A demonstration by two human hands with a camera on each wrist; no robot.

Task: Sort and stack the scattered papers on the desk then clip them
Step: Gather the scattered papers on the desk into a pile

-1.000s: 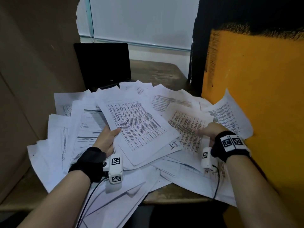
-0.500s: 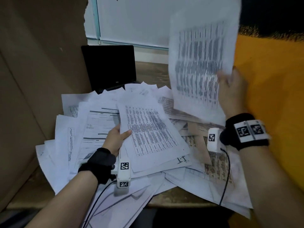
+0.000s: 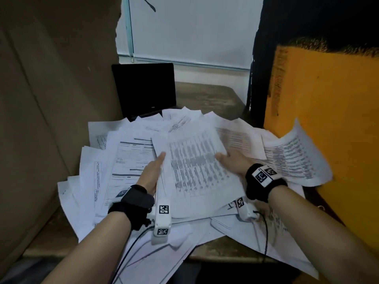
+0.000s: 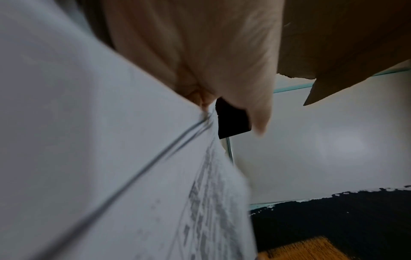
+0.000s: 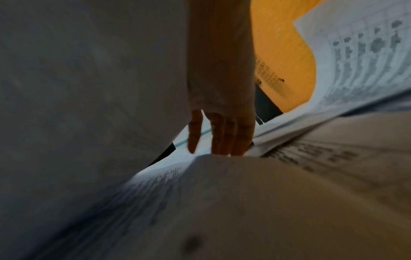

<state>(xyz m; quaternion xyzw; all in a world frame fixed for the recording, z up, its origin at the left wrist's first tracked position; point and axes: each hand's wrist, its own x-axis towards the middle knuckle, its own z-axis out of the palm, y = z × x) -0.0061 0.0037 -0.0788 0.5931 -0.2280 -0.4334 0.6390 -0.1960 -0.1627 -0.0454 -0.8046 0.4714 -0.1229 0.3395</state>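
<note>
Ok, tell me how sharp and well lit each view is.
Head view: dim, even light; the table sheet between both hands is motion-blurred. Left wrist view: the paper smears close up. Right wrist view: dark and soft, fingers backlit, orange panel bright.

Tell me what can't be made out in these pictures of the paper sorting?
- Printed text on the held sheets: motion-blurred in the head view.
- Any clip: none visible; scattered papers cover most of the desk.
- Left hand fingers: hidden under the sheets.
- Right hand thumb: hidden behind the sheets in the right wrist view.
</note>
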